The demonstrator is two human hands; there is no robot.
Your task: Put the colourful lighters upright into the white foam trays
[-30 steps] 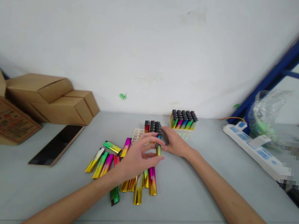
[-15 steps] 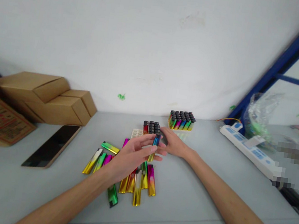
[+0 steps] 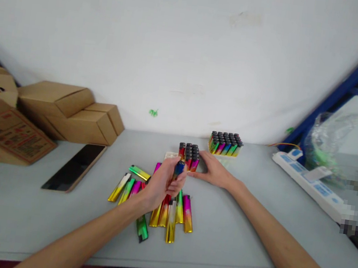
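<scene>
A blue lighter (image 3: 179, 168) stands upright in my left hand (image 3: 163, 180), whose fingers are wrapped round it in front of a white slotted tray (image 3: 171, 155). Several black-topped lighters (image 3: 191, 153) stand together at the tray's right part. My right hand (image 3: 211, 168) rests at the right side of this group, thumb toward the front and fingers apart. Its far fingertips are partly hidden by the lighters, and I cannot tell how firmly it touches them. Below and left of my left hand, several metallic lighters (image 3: 187, 214) lie loose on the table, some partly covered by the hand.
A packed block of upright lighters (image 3: 226, 145) stands near the wall. Cardboard boxes (image 3: 69, 112) and a phone (image 3: 74, 168) are on the left. A white power strip (image 3: 313, 186) and a clear plastic bag (image 3: 326, 141) sit on the right, beside a blue frame (image 3: 345, 90).
My left hand's fingers have closed from a loose, spread hold to a wrap round the blue lighter, turning it. My right hand's thumb now shows stretched out. The whole view has shifted slightly.
</scene>
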